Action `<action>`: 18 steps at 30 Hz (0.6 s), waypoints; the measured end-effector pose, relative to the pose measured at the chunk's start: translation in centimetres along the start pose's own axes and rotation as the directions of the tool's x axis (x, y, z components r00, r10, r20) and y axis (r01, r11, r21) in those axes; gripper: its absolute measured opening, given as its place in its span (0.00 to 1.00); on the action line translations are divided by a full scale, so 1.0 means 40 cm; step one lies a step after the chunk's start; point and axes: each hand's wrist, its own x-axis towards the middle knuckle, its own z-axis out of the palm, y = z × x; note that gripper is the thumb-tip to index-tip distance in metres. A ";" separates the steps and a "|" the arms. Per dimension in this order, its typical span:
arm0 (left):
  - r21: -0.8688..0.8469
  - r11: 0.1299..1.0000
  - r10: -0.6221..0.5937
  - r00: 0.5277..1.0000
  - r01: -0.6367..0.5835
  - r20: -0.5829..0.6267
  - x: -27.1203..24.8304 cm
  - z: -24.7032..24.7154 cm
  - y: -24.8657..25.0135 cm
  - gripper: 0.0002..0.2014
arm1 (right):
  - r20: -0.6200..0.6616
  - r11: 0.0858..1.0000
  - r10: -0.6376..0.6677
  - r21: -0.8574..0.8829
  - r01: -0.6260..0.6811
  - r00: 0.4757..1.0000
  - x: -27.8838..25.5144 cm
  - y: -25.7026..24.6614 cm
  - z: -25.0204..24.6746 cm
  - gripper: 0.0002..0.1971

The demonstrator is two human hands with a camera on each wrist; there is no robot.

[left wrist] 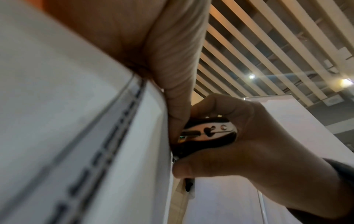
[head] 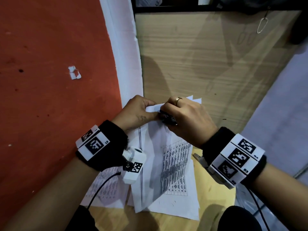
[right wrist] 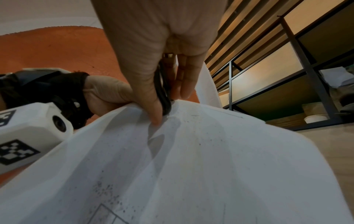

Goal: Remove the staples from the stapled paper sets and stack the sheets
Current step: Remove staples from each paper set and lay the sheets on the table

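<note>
staple remover (head: 168, 118) in right hand (head: 188, 117) points left at paper set (head: 166, 157) corner pinched by left hand (head: 135, 114).

- The left hand (head: 136, 112) has a small dark mark on its back.
- The right hand (head: 186, 117) wears a gold ring (head: 178, 99).
- Each wrist carries a black band with white blocks bearing black square codes.
- A white camera housing (head: 133, 165) hangs under the left wrist, with a black cable (head: 100, 187).
</note>
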 end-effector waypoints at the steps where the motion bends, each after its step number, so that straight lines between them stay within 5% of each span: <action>1: 0.032 0.999 0.002 1.000 -0.002 -0.013 0.003 0.000 -0.002 0.25 | -0.010 1.000 -0.004 -0.023 0.003 1.000 0.002 -0.004 -0.002 0.14; 18: 0.085 0.996 -0.020 0.993 0.031 -0.120 0.010 0.006 -0.009 0.27 | -0.082 0.996 -0.012 -0.094 0.004 0.997 0.011 -0.017 -0.010 0.12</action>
